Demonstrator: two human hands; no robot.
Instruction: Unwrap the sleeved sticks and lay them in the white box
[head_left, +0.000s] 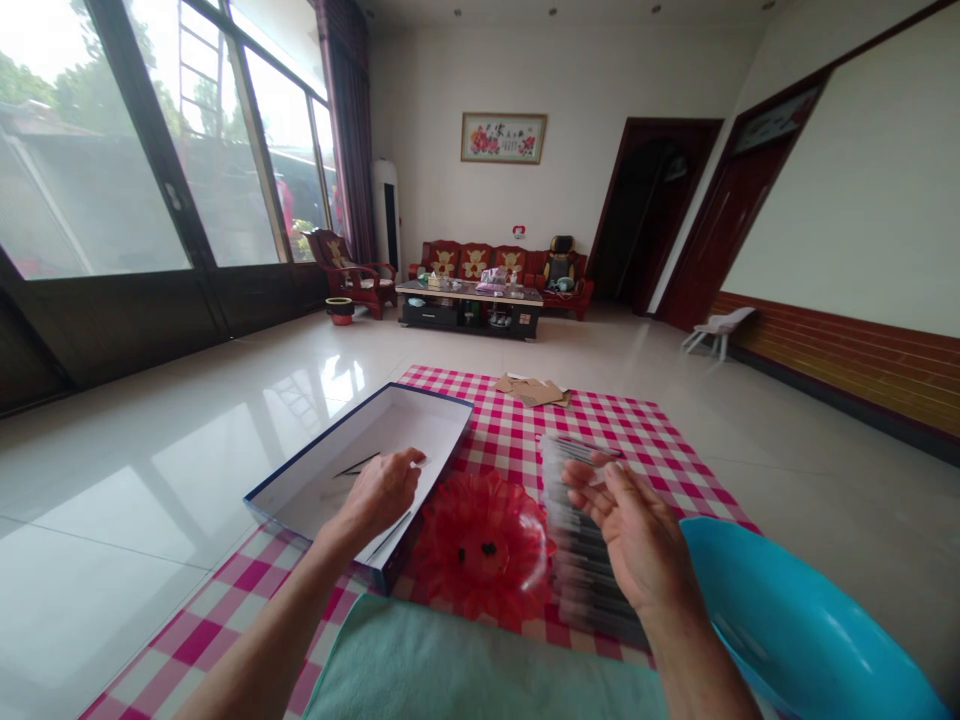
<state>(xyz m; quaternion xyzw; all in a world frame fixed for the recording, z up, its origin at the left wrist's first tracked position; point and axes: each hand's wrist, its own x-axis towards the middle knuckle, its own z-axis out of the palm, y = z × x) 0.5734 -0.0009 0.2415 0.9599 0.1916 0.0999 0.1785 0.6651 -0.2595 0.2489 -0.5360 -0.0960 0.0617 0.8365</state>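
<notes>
My left hand (384, 490) is over the shallow white box (307, 497) with a blue rim. Its fingertips are pinched together, and what they hold is too small to make out. Thin dark rods (356, 466) lie in the box near that hand. My right hand (637, 535) is above a row of slim pen-like sticks (581, 560), blurred by motion. Its fingers are curled towards the thumb, with a faint see-through thing at the tips that I cannot identify. Between the hands sits a red petal-edged dish (517, 580) with small black pieces (488, 549) in it.
A pink checked cloth (637, 425) lies under everything, with a pale green cloth (465, 665) in front of me. A large blue basin (802, 610) stands at the right. Flat cardboard pieces (534, 391) lie at the far edge. A low table (469, 292) and red sofa stand beyond.
</notes>
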